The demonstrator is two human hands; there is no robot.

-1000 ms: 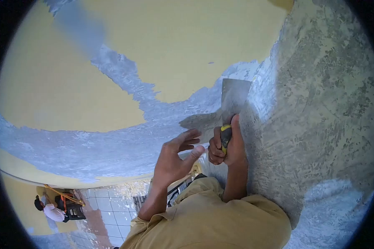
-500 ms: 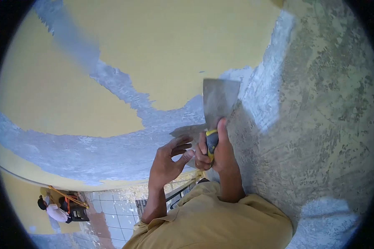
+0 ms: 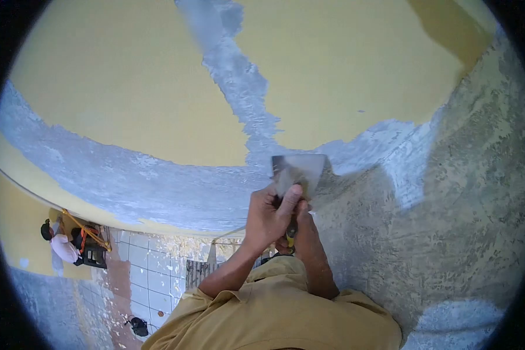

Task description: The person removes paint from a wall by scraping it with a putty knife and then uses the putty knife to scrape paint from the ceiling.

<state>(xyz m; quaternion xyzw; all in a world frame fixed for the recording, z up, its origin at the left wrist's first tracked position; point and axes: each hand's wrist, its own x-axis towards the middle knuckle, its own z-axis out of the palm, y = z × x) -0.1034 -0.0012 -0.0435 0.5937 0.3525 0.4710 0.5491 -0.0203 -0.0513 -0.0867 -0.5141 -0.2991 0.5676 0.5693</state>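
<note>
A putty knife (image 3: 310, 165) with a wide metal blade and a yellow-and-dark handle is in front of me, blade pointing up in the picture. My right hand (image 3: 310, 239) is wrapped round its handle, partly hidden behind the left. My left hand (image 3: 268, 219) is closed at the lower blade, its thumb lying across the front; the other fingers are mostly hidden. A pale blurred patch on the blade is too smeared to make out. Behind the blade is the wall's grey scraped band (image 3: 175, 189), below yellow paint (image 3: 356, 64).
Rough grey-green wall (image 3: 437, 233) curves away at right. Lower left, a person (image 3: 64, 248) works at another yellow wall beside a dark stool (image 3: 94, 255). The tiled floor (image 3: 151, 274) bears scattered flakes and a small dark object (image 3: 139, 326).
My left hand, loosely open beside the handle before, has moved up and right onto the blade. The putty knife is lower in view, and the view has shifted across the wall.
</note>
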